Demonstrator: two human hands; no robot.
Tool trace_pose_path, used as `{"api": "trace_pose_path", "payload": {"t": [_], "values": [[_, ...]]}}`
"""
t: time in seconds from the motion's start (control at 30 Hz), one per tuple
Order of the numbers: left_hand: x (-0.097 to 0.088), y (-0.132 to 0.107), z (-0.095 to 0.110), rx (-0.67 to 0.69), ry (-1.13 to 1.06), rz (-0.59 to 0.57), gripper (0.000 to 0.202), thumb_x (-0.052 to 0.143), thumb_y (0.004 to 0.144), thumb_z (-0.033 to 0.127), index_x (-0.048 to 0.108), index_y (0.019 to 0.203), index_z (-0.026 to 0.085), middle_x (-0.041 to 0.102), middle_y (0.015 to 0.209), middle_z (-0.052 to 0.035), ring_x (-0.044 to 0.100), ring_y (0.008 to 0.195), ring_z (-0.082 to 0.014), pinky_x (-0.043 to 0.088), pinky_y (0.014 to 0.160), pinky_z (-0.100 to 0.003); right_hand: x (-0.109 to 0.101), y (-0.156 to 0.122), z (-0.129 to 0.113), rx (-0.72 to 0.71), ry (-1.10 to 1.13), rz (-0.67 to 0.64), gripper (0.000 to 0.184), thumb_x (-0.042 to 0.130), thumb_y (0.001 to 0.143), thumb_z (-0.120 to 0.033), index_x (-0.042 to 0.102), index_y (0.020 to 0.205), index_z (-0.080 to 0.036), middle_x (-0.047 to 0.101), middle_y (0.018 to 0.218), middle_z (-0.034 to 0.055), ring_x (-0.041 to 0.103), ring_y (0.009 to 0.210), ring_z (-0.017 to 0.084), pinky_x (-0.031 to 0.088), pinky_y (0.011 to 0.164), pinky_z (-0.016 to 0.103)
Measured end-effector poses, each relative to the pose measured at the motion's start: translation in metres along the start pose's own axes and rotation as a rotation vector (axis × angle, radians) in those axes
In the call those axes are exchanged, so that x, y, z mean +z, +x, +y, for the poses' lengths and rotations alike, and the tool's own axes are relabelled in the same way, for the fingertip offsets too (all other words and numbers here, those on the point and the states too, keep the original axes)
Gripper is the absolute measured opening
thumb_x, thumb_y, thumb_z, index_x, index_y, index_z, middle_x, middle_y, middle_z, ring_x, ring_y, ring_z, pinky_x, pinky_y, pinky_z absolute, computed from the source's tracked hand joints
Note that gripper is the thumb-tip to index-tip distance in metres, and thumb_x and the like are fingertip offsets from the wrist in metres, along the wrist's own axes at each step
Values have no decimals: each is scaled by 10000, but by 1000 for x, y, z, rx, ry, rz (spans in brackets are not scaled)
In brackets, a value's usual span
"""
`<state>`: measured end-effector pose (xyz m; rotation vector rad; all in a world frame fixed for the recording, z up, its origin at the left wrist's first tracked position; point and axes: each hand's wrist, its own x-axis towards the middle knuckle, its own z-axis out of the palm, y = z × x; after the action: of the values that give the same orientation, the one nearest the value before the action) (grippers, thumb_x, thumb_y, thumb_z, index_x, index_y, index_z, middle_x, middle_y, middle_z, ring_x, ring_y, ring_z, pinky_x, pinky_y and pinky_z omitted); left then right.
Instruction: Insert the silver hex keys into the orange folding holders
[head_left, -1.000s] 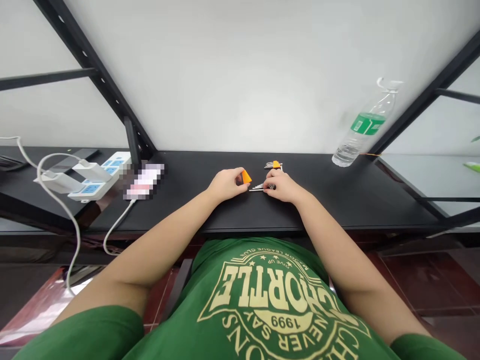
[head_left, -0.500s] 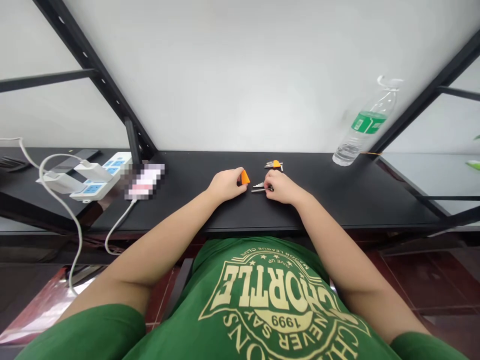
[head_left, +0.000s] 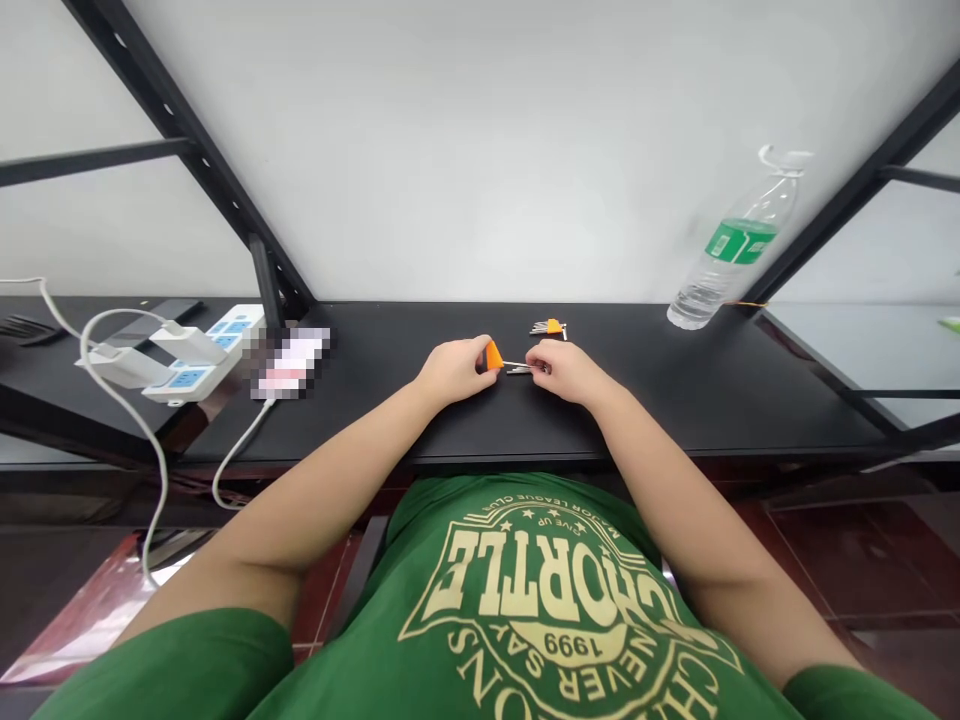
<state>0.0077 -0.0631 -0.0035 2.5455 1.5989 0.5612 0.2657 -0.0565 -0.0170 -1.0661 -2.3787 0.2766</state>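
My left hand (head_left: pixel 457 368) pinches a small orange hex key holder (head_left: pixel 493 355) between thumb and fingers. Between the fingertips of my right hand (head_left: pixel 562 370) is a thin metal hex key (head_left: pixel 514 364), pointing left. Its tip meets the holder's right side; whether it sits inside a hole is too small to tell. Loose hex keys (head_left: pixel 517 371) lie on the black tabletop just under it, partly covered by my right hand. Behind that hand rests a second orange holder (head_left: pixel 554 326) with several metal keys in it.
At the left, a phone (head_left: pixel 291 362) with a white cable lies by a white power strip (head_left: pixel 202 365) holding plugged chargers. A water bottle (head_left: pixel 731 250) stands at the back right. Black metal frame posts (head_left: pixel 266 280) rise at both sides of the black table (head_left: pixel 675 410), against a wall.
My right hand has lifted a hex key off the loose ones and brought its tip left to the orange holder. The left hand has stayed nearly in place.
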Motion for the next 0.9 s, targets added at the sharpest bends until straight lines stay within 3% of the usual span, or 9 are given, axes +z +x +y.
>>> {"api": "trace_pose_path", "payload": {"t": [0.23,0.37,0.5,0.67,0.77,0.9], "values": [[0,-2,2,37,40,-19,277,721,862,481,663,1008,252,745,867,-12,691,763,-232,399,637,-340,2,-1,6,-81,45,77,237,560,1010,-154,788,1019,-217,680,1029,89,637,895,217,509,818,356],[0,-3,4,45,39,-27,315,733,851,514,681,1014,249,746,868,-16,699,776,-232,415,648,-336,6,2,4,-101,149,94,220,582,992,-163,797,990,-211,686,1014,94,649,900,221,537,862,386],[0,-3,6,60,32,-7,327,723,850,518,696,1029,245,758,893,-25,705,785,-231,436,672,-332,15,10,-3,22,369,102,155,661,897,-186,759,1016,-211,695,946,53,624,785,192,544,815,385],[1,-5,8,93,31,60,307,710,849,518,701,984,243,750,868,-31,707,792,-234,440,681,-329,25,17,-13,202,786,42,220,713,832,-313,675,1026,-218,678,875,9,627,743,177,543,717,344],[-1,-7,9,103,14,110,313,715,853,518,698,1005,245,755,886,-24,713,806,-228,449,694,-329,22,15,-17,268,808,90,234,755,814,-374,662,965,-221,666,839,0,610,710,164,525,669,321],[1,-7,9,91,15,136,275,714,857,468,682,1010,242,769,934,-29,728,835,-231,469,712,-335,17,12,-21,339,726,-18,225,771,846,-420,681,879,-216,670,761,-7,529,563,125,428,511,274]]}}
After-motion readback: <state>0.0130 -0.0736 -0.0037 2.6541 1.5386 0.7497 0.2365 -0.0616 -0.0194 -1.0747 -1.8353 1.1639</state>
